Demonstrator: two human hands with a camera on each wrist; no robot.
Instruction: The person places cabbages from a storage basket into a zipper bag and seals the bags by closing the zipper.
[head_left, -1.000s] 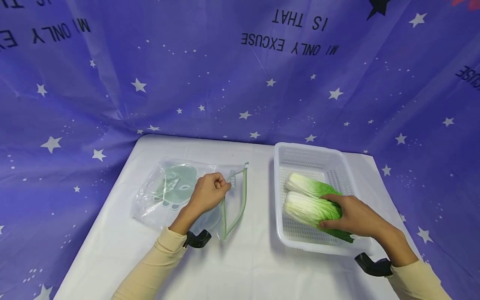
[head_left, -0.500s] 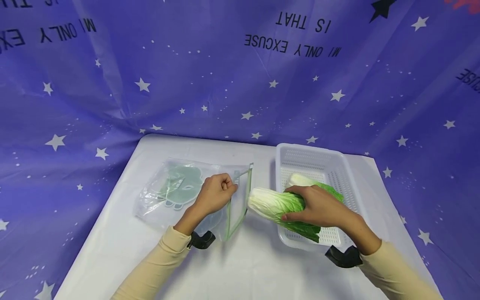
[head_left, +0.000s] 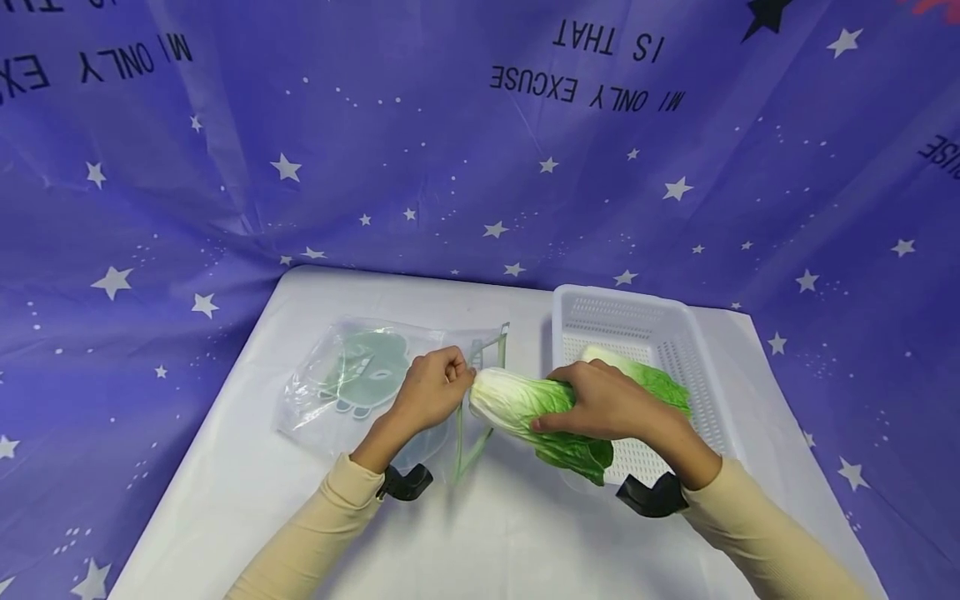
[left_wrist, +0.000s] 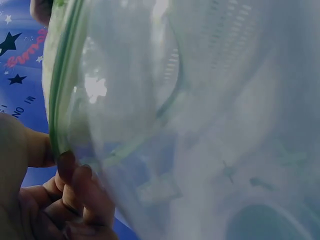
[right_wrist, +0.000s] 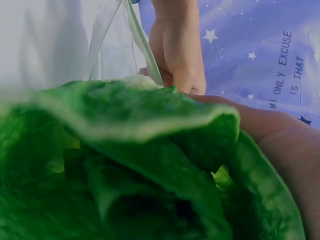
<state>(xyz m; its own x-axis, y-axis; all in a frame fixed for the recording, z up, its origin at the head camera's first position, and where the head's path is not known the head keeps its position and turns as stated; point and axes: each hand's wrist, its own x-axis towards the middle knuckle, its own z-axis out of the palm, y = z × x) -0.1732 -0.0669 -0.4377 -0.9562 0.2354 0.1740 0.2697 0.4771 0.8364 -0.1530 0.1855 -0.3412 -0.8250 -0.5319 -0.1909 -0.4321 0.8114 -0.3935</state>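
Head view: the white end of a cabbage [head_left: 506, 400] is held at the mouth of a clear bag [head_left: 307, 408], and its leafy end is gripped from above by the right hand [head_left: 611, 400]. The bag's green edge [head_left: 474, 455] is pinched by the left hand [head_left: 427, 387], and the mouth is spread apart. Another cabbage [head_left: 662, 383] is seen lying in a white basket [head_left: 557, 333], partly hidden by the right hand. Bag and basket are set on a white table [head_left: 510, 542], with a purple star cloth [head_left: 420, 125] behind it. Left wrist view: the green edge is nipped between thumb and fingers, and it cannot be told whether the cabbage tip is inside. Right wrist view: most of the lower part is filled by crinkly green leaves, with the right hand pressed along one side; beyond them, the left hand is seen by the bag's edge.
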